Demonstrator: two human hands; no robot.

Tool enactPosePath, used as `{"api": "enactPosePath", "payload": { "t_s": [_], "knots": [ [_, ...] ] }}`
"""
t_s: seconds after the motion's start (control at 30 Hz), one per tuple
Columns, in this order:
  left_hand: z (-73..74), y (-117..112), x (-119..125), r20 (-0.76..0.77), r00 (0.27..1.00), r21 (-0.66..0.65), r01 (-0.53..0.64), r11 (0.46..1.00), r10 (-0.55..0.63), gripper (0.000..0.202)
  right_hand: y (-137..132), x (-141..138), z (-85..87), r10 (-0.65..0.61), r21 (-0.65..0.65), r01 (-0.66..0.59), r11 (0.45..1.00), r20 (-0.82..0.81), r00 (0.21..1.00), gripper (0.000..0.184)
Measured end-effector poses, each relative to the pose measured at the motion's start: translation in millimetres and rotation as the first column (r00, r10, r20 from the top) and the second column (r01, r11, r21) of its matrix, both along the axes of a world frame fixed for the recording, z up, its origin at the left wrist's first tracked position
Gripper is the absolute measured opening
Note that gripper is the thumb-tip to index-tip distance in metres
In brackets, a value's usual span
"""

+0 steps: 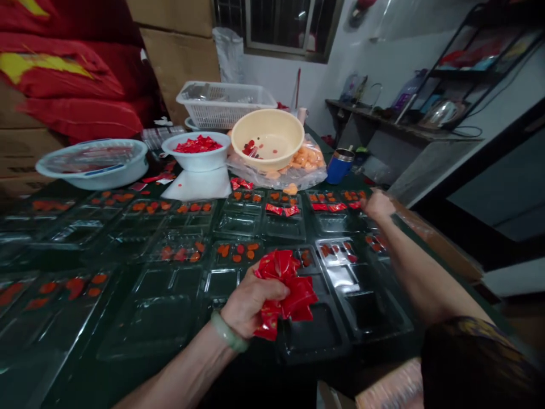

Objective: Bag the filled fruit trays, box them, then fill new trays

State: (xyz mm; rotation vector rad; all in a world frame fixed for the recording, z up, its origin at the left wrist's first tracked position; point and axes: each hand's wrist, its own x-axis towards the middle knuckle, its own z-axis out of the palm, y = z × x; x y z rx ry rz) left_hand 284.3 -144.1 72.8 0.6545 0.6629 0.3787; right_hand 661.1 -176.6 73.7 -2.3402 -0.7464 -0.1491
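Observation:
My left hand (pixel 255 298), with a pale green bangle on its wrist, is closed around a bunch of shiny red packets (pixel 298 298). It is above the clear compartment trays in the near middle. Far to the right, my right hand (pixel 378 205) reaches to a tray in the back row. Its fingers are together at a small red packet (pixel 356 205) lying in that tray; the fingertips are partly blurred. To its left, more red packets (pixel 328 207) lie in neighbouring trays. Orange-red dried pieces (pixel 237 251) fill the far compartments of many trays.
Rows of clear trays (pixel 159 309) cover the dark green table. Behind them stand a white bowl of red packets (pixel 196 159), a cream basin (pixel 293 149), a bag of orange pieces (pixel 307 156), a lidded tub (pixel 96 176), a white basket (pixel 225 108) and a blue cup (pixel 339 168).

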Motion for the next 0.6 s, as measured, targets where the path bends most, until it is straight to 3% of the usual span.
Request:
{"api": "enactPosePath", "payload": {
  "t_s": [0.1,0.17,0.2,0.23,0.27,0.3,0.33,0.4,0.5,0.6],
  "knots": [
    [5.0,-1,-1,0.026,1.000,0.000,0.002,1.000,-0.002,0.029,3,-59,15.9,0.182,0.094,-0.175,0.980,-0.067,0.981,0.015],
    [6.6,-2,-1,0.048,0.999,0.001,0.014,1.000,-0.014,0.030,-2,-115,29.6,0.429,0.103,-0.417,0.903,-0.170,0.887,0.024],
    [6.6,-3,-1,0.059,0.998,0.000,0.020,1.000,-0.020,0.032,-7,-144,36.7,0.624,0.148,-0.609,0.779,-0.275,0.732,0.030],
    [6.1,-4,-1,0.067,0.997,-0.001,0.029,1.000,-0.029,0.032,-12,-171,43.1,0.765,0.159,-0.775,0.612,-0.367,0.529,0.034],
    [5.5,-5,-1,0.074,0.996,0.000,0.040,0.999,-0.040,0.032,-18,-194,48.5,0.822,0.136,-0.864,0.485,-0.406,0.398,0.034],
    [4.6,-6,-1,0.083,0.995,0.002,0.053,0.999,-0.053,0.031,-24,-212,52.4,0.833,0.075,-0.895,0.440,-0.405,0.376,0.027],
    [3.8,-8,0,0.091,0.994,0.006,0.066,0.998,-0.066,0.031,-29,-225,54.3,0.833,0.025,-0.906,0.423,-0.404,0.377,0.022],
    [2.7,-10,1,0.095,0.992,0.015,0.081,0.997,-0.082,0.031,-35,-236,52.6,0.816,-0.010,-0.885,0.466,-0.381,0.434,0.016],
    [1.5,-12,5,0.074,0.992,-0.017,0.102,0.995,-0.100,0.030,-42,-234,41.5,0.834,0.104,-0.850,0.517,-0.284,0.473,0.012],
    [-1.5,-12,10,0.032,0.992,-0.064,0.123,0.990,-0.122,0.026,-50,-231,34.6,0.879,0.149,-0.867,0.476,-0.097,0.467,0.013]
  ]
}}
